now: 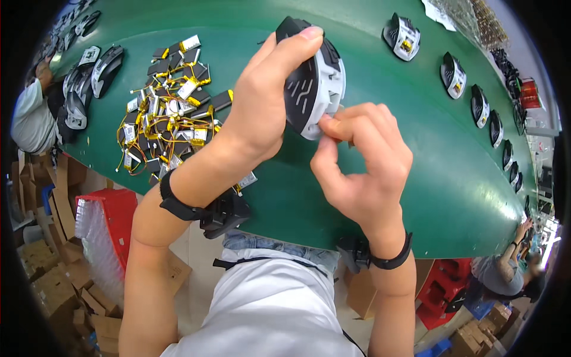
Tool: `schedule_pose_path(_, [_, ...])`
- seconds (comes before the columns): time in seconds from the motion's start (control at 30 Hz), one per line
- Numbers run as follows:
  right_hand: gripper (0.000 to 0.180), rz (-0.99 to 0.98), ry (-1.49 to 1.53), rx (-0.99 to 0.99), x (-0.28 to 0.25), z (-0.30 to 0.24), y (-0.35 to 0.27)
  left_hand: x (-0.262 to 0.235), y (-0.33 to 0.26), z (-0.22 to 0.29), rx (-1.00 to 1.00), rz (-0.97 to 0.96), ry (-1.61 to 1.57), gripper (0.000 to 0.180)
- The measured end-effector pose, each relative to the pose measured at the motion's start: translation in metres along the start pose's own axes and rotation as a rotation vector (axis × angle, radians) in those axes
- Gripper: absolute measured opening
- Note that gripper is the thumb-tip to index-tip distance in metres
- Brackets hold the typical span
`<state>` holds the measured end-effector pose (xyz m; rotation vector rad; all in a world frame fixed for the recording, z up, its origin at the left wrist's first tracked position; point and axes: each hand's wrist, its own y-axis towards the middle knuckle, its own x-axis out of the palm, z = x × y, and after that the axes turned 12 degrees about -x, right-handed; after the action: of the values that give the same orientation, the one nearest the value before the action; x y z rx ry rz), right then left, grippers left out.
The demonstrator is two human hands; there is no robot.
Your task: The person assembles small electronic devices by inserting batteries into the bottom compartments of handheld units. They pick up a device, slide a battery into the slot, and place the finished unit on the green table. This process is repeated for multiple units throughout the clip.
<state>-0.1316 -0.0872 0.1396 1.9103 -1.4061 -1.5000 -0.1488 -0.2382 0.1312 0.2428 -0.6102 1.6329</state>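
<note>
My left hand (262,101) grips a black and white plastic housing (326,80), holding it tilted above the green table, thumb across its top end. The housing has a black slotted shell on one side and a white frame on the other. Thumb and forefinger of my right hand (369,154) pinch at the lower end of the white frame; whatever lies between the fingertips is too small to make out. Left of my left hand lies a heap of small battery packs (172,116), silver and black with yellow tape and thin wires.
Several similar housings (401,37) stand in a row along the right side of the green table (357,220). More housings (107,68) are grouped at the far left, near another person (35,113). Cardboard boxes (53,268) and a red bin (113,220) sit below the table edge.
</note>
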Motion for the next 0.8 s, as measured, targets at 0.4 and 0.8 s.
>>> schedule_pose_path(0.4, [0.029, 0.211, 0.434, 0.325, 0.009, -0.008, -0.007, 0.003, -0.006, 0.031, 0.176, -0.202, 0.037, 0.071])
schedule_pose_path(0.8, [0.033, 0.107, 1.199, 0.821, -0.002, -0.001, -0.001, 0.009, -0.009, 0.018, 0.288, -0.295, 0.113, 0.093])
